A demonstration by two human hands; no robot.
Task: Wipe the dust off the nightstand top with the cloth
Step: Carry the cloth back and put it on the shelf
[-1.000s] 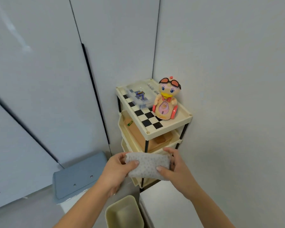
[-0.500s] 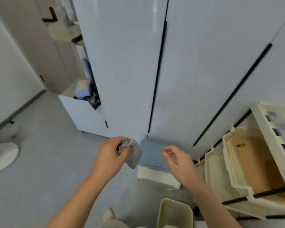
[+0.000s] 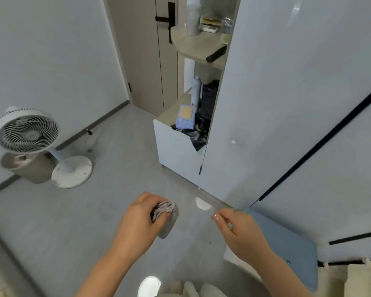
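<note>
My left hand (image 3: 140, 221) is closed around a folded grey cloth (image 3: 166, 217), which hangs from my fingers above the grey floor. My right hand (image 3: 240, 230) is a little to the right of it, empty, with the fingers loosely curled and apart. The nightstand top is out of view; only the cream edge of the tiered shelf unit (image 3: 349, 277) shows at the bottom right corner.
A white standing fan (image 3: 30, 133) and a beige bin (image 3: 28, 168) stand at the left wall. A low white cabinet (image 3: 178, 151) with bags and a bottle sits beside tall white wardrobe doors (image 3: 287, 103). A blue-topped box (image 3: 287, 247) lies near my right hand. A door (image 3: 146, 52) is at the back.
The view has swung left, away from the shelf unit toward the room. My right hand let go of the cloth; my left hand alone now holds it, bunched up.
</note>
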